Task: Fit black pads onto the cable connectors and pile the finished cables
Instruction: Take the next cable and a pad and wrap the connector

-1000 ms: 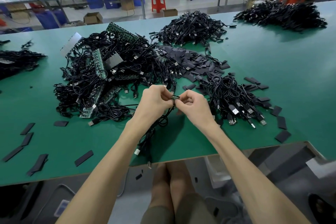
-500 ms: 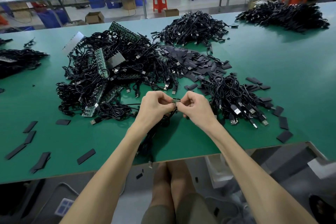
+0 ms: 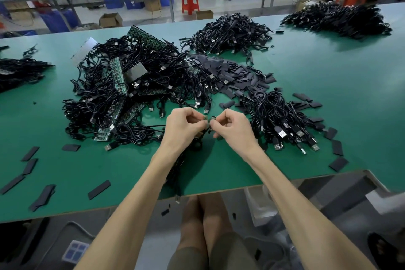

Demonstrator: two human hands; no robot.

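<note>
Head view: left hand (image 3: 184, 126) and right hand (image 3: 233, 126) meet over the near edge of the green table (image 3: 328, 85), and the curled fingertips of both pinch one small cable connector (image 3: 209, 119) between them. Can't tell if a pad is on it; fingers cover it. Its black cable (image 3: 175, 173) drops under the left forearm, and its silver plug (image 3: 177, 199) hangs past the table edge. Light labels on the USB plugs of the cable pile (image 3: 278, 120) just right of the right hand are too small to read. A heap of loose black pads (image 3: 232, 72) lies behind the hands. A big cable tangle (image 3: 122, 94) mixed with green circuit boards (image 3: 118, 76) sits to the left, board print unreadable. Stray pads (image 3: 99, 189) lie on the near-left table. Another cable heap (image 3: 230, 33) sits farther back, and one more (image 3: 337, 19) at far right. Against the earlier frames, both hands keep the same two-handed pinch on the connector at nearly the same spot, the piles have not moved, and only the camera framing has shifted slightly.
</note>
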